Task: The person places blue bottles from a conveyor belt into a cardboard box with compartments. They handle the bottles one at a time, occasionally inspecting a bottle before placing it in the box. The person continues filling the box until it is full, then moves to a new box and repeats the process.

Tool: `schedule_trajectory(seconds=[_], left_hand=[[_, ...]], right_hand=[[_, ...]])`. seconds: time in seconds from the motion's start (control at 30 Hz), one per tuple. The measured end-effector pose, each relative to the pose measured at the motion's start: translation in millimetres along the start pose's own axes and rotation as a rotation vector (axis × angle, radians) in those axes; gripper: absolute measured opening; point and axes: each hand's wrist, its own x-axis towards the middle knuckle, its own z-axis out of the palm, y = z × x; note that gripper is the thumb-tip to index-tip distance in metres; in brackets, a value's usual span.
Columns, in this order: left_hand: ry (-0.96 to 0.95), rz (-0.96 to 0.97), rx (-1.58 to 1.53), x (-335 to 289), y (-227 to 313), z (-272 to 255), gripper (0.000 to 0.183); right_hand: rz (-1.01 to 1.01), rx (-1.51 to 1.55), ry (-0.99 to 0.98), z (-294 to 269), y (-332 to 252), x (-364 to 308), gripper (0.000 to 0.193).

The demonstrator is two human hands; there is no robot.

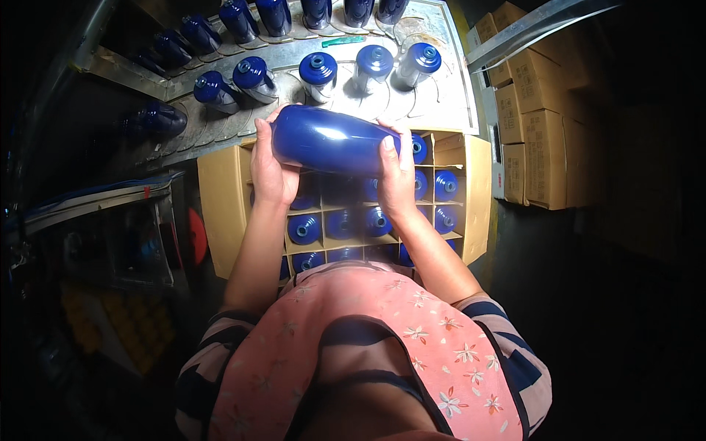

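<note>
A glossy dark-blue bottle (pixel 331 140) lies sideways between my two hands, above a cardboard box. My left hand (pixel 273 165) grips its wide base end. Around the narrower end my right hand (pixel 397 165) is closed, thumb on the near side. Below, the open cardboard box (pixel 224 209) is split by dividers into square compartments, and many of these hold upright blue bottles (pixel 304 228) with their necks up. The held bottle and my hands hide the box's far left part.
Beyond the box, a brightly lit metal conveyor (pixel 441 103) carries rows of upright blue bottles (pixel 318 70). A green strip (pixel 343 42) lies between the rows. Stacked cardboard cartons (pixel 544 147) stand at the right, beside a metal rail (pixel 540 33). A red round object (pixel 197 235) is left of the box.
</note>
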Motion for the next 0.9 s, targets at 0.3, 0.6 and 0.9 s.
schedule_trajectory(seconds=[0.3,0.6,0.9], left_hand=[[0.040,-0.060,0.045,13.9,8.3,16.7,0.051],[-0.069,-0.090,-0.201,33.5,6.6,-0.6,0.052],[-0.230,-0.032,-0.536,43.4,-3.9,-7.5,0.047]], right_hand=[[0.113,0.413,0.016,-0.8,-6.4,-19.5,0.048],[-0.034,0.391,-0.112,11.2,-20.5,-30.4,0.079],[0.108,0.275,-0.289,15.4,-31.6,-35.4,0.100]])
